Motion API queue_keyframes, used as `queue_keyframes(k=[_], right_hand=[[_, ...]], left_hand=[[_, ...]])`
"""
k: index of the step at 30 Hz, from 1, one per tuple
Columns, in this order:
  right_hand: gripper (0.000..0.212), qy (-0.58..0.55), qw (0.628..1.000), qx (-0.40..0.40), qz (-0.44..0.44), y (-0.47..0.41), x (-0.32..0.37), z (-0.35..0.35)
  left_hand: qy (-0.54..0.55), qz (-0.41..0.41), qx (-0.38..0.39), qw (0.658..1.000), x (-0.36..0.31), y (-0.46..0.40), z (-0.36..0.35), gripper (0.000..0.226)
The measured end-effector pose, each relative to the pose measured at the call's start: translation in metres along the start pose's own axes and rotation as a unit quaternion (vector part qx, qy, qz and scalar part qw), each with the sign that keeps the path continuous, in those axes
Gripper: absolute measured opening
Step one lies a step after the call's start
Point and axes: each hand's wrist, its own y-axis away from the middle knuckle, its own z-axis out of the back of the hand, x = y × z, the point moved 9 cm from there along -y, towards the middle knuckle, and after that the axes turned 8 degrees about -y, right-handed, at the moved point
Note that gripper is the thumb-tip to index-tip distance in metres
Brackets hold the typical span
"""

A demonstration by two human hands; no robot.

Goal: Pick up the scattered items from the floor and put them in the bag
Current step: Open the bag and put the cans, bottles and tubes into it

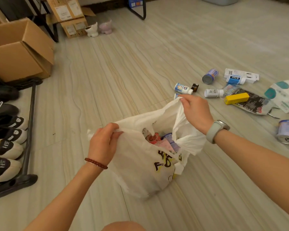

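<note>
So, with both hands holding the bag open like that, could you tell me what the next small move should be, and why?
Probably let go with the right hand and reach for the nearest white bottle just beyond it, while the left hand keeps gripping the white bag. The bag's mouth is spread, some items are already inside, and many others lie on the floor to the right.

One white plastic bag [140, 172] stands on the floor, gripped by two hands, the left hand [103, 144] and the right hand [196, 112]. Scattered on the floor are three white pill bottles [183, 88], two tin cans [210, 76], one small dark jar [194, 87], one yellow box [236, 98], one white carton [241, 75], one tissue pack [284, 97] and one dark foil packet [253, 104]. By the wall are three cardboard boxes [18, 52] and two small ceramic planters [92, 30]. The rack holds six shoes [6, 149].
</note>
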Motion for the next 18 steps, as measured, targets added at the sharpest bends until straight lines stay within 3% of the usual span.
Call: queue_keyframes(k=[5,11,15,18], right_hand=[[0.026,-0.072,0.994,-0.077,-0.011,-0.005,0.017,0.035],[0.025,-0.014,0.989,-0.131,0.060,0.005,0.027,0.047],[0.033,0.166,0.976,-0.105,0.097,0.013,0.002,0.029],[0.042,0.323,0.940,0.024,0.106,0.026,-0.032,-0.005]], left_hand=[[0.047,0.142,-0.088,0.985,0.029,-0.015,0.037,0.013],[0.055,0.229,-0.150,0.960,0.057,-0.018,0.057,0.010],[-0.047,0.205,-0.061,0.976,0.084,-0.002,0.033,0.011],[-0.153,0.126,0.072,0.977,0.099,0.027,0.003,0.020]])
